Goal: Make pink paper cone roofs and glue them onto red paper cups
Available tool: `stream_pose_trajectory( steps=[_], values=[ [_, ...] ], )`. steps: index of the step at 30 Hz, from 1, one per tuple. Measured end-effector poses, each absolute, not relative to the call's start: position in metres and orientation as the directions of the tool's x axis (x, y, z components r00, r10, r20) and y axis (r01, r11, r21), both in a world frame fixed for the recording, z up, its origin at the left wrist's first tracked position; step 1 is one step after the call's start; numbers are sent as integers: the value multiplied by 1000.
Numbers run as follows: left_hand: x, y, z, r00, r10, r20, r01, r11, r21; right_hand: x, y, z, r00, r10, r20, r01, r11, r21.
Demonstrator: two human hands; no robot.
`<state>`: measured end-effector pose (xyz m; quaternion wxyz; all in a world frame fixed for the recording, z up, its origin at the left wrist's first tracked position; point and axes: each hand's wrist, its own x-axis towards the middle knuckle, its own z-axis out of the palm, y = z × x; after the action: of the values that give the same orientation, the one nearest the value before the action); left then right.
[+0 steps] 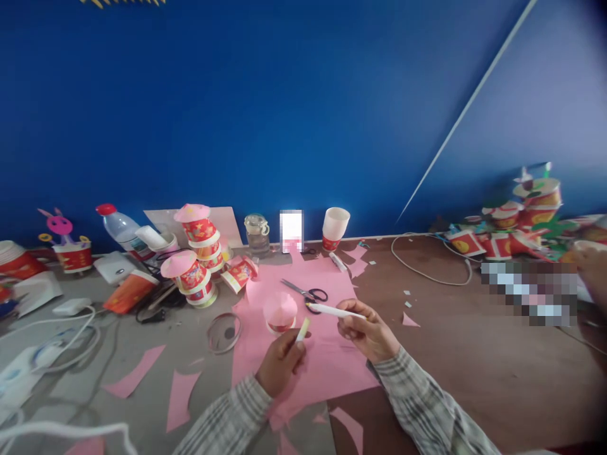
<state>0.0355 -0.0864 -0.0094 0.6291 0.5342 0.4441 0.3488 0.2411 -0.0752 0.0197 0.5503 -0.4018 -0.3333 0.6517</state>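
My right hand (370, 330) pinches a slim white marker (329, 310) whose yellowish tip points left. In my left hand (281, 361) is a short white marker cap (303, 328) with a pale yellow end, held upright between thumb and fingers. Cap and marker are apart. Both hands hover over a large pink paper sheet (332, 373). Just beyond my left hand stands a short red cup piece with a pink paper cone (281, 308) on top. Black-handled scissors (298, 289) lie on the sheet behind the marker.
Left of the sheet stand stacked red cup pieces with pink roofs (196, 237), a tape roll (224, 333) and a bottle (121, 227). A glass jar (257, 235) and a paper cup (336, 227) stand by the blue wall. Another person's hand (592, 262) shows at far right.
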Motion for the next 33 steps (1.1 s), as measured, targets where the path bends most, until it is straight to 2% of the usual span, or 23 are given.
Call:
stream_pose_trajectory(
  steps=[8, 11, 15, 20, 27, 30, 33],
  values=[
    [38, -84, -5, 361, 916, -172, 28, 174, 984, 244, -76, 21, -78, 986, -150, -441, -169, -882],
    [39, -85, 2, 351, 929, -115, 28, 112, 993, 244, -79, 30, -33, 995, -97, -405, -102, -909],
    [39, -84, -1, 362, 916, -175, -2, 188, 982, 245, -78, 30, -23, 981, -191, -428, -182, -885],
    [40, -87, -2, 383, 907, -175, 2, 189, 982, 246, -81, 26, -66, 983, -170, -415, -182, -892],
    [38, -86, 1, 363, 920, -148, 7, 156, 988, 245, -79, 27, -35, 972, -232, -383, -228, -895],
    [37, -93, -8, 340, 934, -111, 8, 115, 993, 242, -86, 20, -29, 982, -188, -330, -186, -925],
    [38, -95, -20, 350, 905, -242, 51, 240, 969, 241, -89, 8, -45, 963, -264, -317, -265, -911]
  ],
)
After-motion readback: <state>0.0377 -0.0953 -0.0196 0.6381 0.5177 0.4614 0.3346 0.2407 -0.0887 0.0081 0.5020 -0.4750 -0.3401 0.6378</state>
